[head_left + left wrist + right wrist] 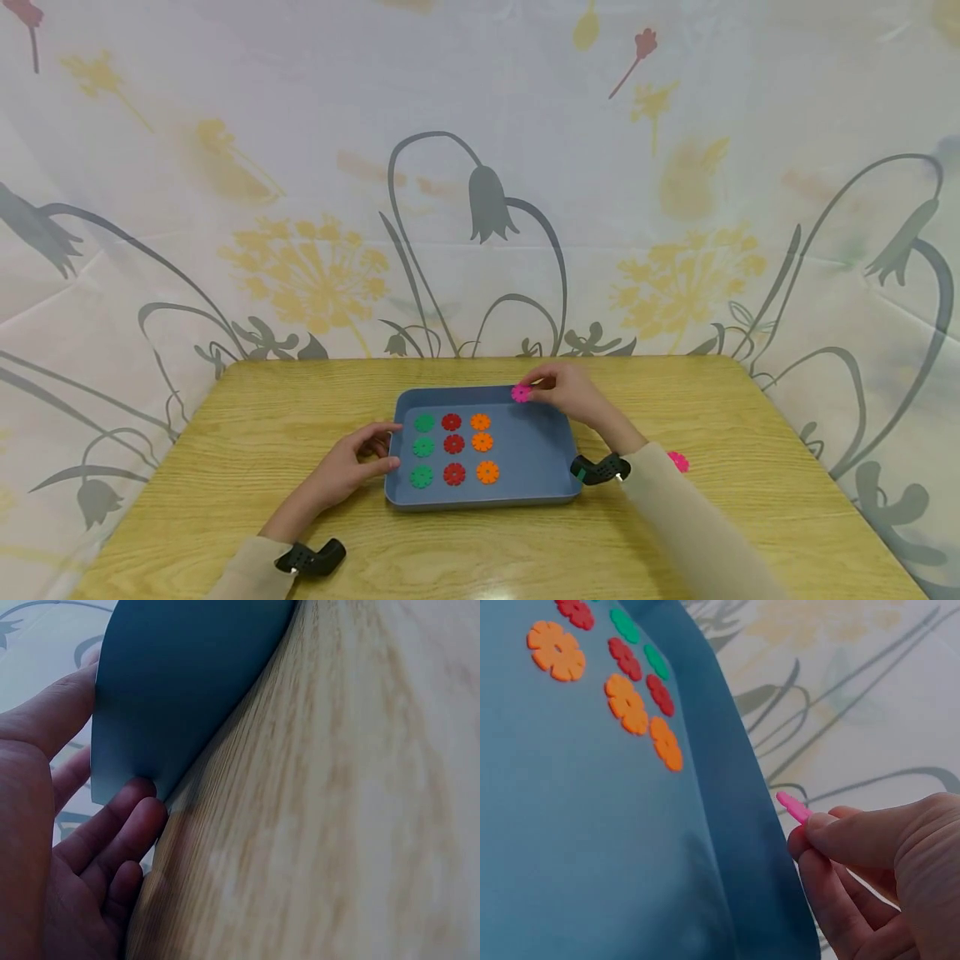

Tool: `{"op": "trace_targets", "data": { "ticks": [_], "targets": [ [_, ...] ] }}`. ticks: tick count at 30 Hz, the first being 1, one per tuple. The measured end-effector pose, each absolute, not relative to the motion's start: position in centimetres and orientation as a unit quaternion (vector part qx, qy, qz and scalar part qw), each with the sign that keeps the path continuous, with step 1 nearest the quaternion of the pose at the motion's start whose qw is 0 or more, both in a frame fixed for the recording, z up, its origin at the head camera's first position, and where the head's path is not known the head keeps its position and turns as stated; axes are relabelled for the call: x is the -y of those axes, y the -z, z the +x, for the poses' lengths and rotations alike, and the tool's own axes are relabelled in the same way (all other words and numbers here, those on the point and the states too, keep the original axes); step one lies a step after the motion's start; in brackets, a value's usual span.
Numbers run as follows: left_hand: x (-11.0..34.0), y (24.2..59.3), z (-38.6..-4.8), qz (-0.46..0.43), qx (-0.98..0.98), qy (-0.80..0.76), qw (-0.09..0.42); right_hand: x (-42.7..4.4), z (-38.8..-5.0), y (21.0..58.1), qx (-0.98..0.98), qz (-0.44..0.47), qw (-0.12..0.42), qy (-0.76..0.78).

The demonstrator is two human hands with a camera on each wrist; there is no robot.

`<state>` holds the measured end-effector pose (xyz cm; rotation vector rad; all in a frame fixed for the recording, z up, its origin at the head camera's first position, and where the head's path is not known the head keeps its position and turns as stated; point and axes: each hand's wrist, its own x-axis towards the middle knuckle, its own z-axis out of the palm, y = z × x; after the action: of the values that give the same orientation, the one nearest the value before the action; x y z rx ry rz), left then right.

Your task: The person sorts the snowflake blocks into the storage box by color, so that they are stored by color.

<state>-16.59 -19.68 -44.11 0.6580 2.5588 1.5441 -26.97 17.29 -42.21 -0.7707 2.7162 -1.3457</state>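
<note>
A blue-grey tray holds three columns of flower-shaped plastic discs: green discs, red discs and orange discs, three of each. My left hand holds the tray's left side, thumb and index finger at the rim and the other fingers against the outer wall. Between thumb and fingertips, my right hand pinches a pink flower-shaped disc over the tray's far wall, right of the orange column. The right wrist view shows this pink disc nearly edge-on, above the rim.
Another pink disc lies on the wooden table beyond the tray's right side, partly behind the right forearm. A flower-patterned cloth hangs behind the table's far edge. Each wrist wears a black band.
</note>
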Motion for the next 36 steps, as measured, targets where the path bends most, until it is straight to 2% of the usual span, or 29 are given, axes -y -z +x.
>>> {"op": "trace_targets", "data": {
  "ticks": [6, 16, 36],
  "targets": [
    [19.7, 44.1, -16.6, 0.213, -0.836, -0.503, 0.044, -15.8, -27.1, 42.7, -0.872, -0.273, 0.002, 0.407],
    [19.7, 44.0, -16.7, 0.208, -0.836, -0.506, 0.047, -14.7, -27.3, 43.9, -0.872, -0.253, 0.050, 0.415],
    [19.7, 44.2, -16.5, 0.220, -0.834, -0.505, 0.033, -14.3, -26.9, 44.4, -0.892, -0.293, 0.043, 0.341]
  ]
}}
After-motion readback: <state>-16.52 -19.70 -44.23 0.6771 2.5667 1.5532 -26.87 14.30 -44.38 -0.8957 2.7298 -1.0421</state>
